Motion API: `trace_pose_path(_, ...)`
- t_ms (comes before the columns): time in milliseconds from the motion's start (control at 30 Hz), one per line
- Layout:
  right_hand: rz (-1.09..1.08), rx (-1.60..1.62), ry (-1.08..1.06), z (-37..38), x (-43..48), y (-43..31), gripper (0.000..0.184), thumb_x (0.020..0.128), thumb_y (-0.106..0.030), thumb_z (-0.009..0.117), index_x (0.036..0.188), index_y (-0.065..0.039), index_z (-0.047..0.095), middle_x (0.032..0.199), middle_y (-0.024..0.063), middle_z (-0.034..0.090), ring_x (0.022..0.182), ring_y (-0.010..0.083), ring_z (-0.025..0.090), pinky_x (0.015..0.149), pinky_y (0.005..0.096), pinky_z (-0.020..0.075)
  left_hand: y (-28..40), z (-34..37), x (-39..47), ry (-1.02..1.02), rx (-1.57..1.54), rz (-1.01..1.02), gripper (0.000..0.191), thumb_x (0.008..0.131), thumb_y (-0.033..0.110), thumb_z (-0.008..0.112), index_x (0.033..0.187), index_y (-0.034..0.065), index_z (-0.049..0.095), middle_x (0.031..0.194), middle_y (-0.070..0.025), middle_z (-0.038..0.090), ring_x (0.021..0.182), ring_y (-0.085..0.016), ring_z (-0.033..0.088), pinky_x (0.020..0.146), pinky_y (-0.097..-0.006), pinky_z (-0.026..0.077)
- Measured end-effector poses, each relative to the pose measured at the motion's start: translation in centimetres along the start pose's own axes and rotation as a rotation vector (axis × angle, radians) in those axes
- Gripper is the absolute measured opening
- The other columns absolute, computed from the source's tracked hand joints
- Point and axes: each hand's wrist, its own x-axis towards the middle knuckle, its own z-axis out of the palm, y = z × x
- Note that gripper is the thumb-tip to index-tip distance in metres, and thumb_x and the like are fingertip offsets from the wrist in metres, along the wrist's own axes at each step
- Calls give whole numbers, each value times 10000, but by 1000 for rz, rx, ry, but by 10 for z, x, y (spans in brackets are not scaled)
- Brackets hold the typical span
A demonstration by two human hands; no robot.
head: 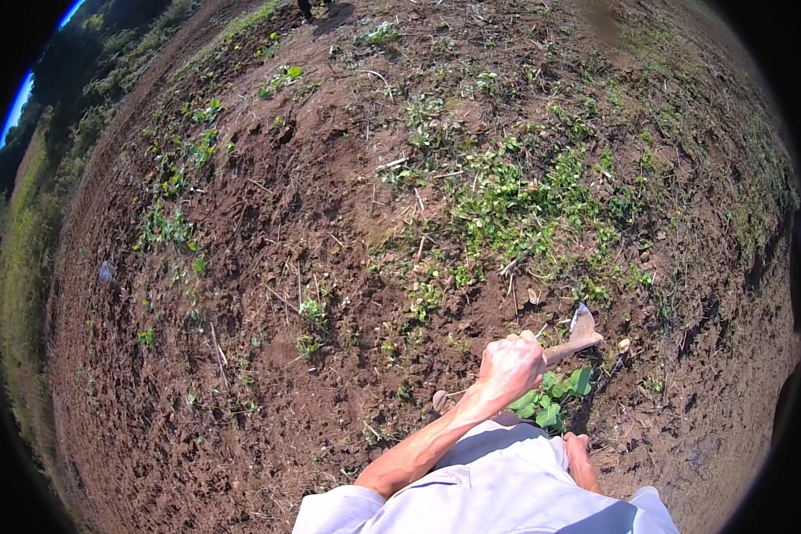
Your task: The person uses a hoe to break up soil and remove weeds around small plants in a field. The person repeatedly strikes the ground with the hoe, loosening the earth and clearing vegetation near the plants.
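Note:
My left hand [512, 366] is closed around the wooden handle of a small hand hoe [574, 347]. The hoe's worn metal blade [582, 324] points up and away from me, close to the soil. Low in the view, my right hand [576, 446] has curled fingers and is partly covered by my pale shirt [507, 474]. Just beyond it is a plant with broad green leaves [553, 399]. Whether the right hand grips its stems cannot be made out. A rounded brownish object [440, 400] shows left of my forearm, mostly hidden.
Brown, crumbly soil [253, 374] with dry stalks surrounds me. A patch of low green weeds [527, 200] spreads ahead. Leafy plants [167, 227] grow to the left, near a small pale scrap [106, 271]. Someone's dark-clad leg [305, 9] stands at the far top edge.

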Motion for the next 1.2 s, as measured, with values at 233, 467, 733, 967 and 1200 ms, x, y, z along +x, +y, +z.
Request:
trace_pose_path(233,-1,-337,169,20,-32,32,279,734,-184,649,721,86,583,660,114,587,584,224,572,534,400,444,-19,9,-21,-25,47,22,305,823,279,637,754,-7,559,630,-175,623,540,-319,646,505,-426,529)
trace_pose_path(467,87,-340,166,18,-56,47,286,736,-198,662,743,74,574,663,106,577,599,225,568,542,396,444,-29,10,-48,-1,3,66,271,796,221,672,725,-6,541,603,-181,602,470,-327,616,436,-436,506)
trace_pose_path(733,156,-337,86,10,-51,56,297,739,-214,676,767,60,563,668,98,566,616,226,564,553,392,445,-35,14,-78,-60,53,-7,270,806,231,669,740,8,532,629,-179,614,492,-350,619,462,-453,496)
trace_pose_path(967,200,-306,49,-14,-17,52,310,742,-228,689,789,47,554,671,90,555,630,228,560,561,388,445,-31,20,-98,-38,88,-108,280,779,200,710,708,19,508,597,-182,599,475,-352,605,446,-439,471)
trace_pose_path(1200,62,379,-127,-52,-4,25,356,860,5,541,599,-142,348,539,-39,355,400,95,377,367,303,354,-8,26,-119,-48,131,-191,308,808,232,711,721,23,503,606,-173,596,454,-346,592,426,-443,460)
